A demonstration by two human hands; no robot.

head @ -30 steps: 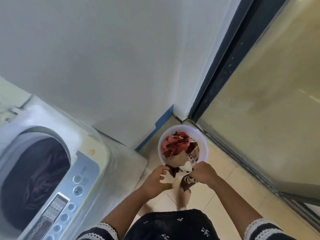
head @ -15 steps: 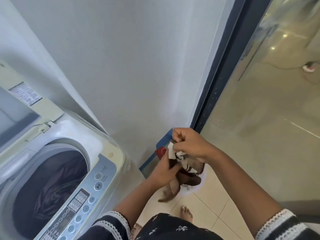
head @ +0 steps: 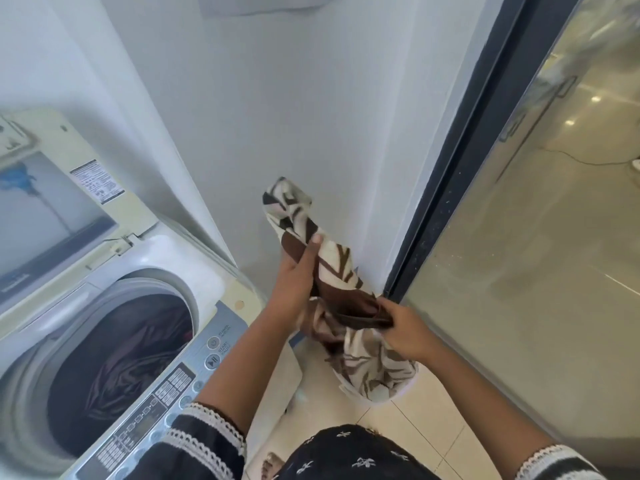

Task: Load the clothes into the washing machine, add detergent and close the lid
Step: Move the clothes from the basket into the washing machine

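— What does the cloth look like?

— The cloth (head: 332, 268) is cream with dark brown leaf-like streaks, bunched into a long twisted rope. Its top end sticks up against the white wall (head: 277, 98); its lower end hangs loose in wide folds over the white basket (head: 410, 384), of which only a bit of rim shows.

— Who holds it, and where?

— The left hand (head: 294, 285) grips its upper part, fingers curled round the fabric, thumb pressed on a brown patch. The right hand (head: 405, 330) grips a dark brown fold lower down, fingers closed round it. The cloth is in the air, to the right of the washing machine (head: 221, 296) and not over its opening.

— And the machine?

— Its lid (head: 52, 209) stands raised at the back. Dark maroon clothes (head: 117, 365) lie in the drum. The grey button panel (head: 166, 393) runs along the near edge, partly covered by the left sleeve (head: 204, 441).

— Anything else around?

— A dark door frame (head: 485, 133) and glass door (head: 536, 271) on the right, pale floor tiles (head: 408, 414) below.
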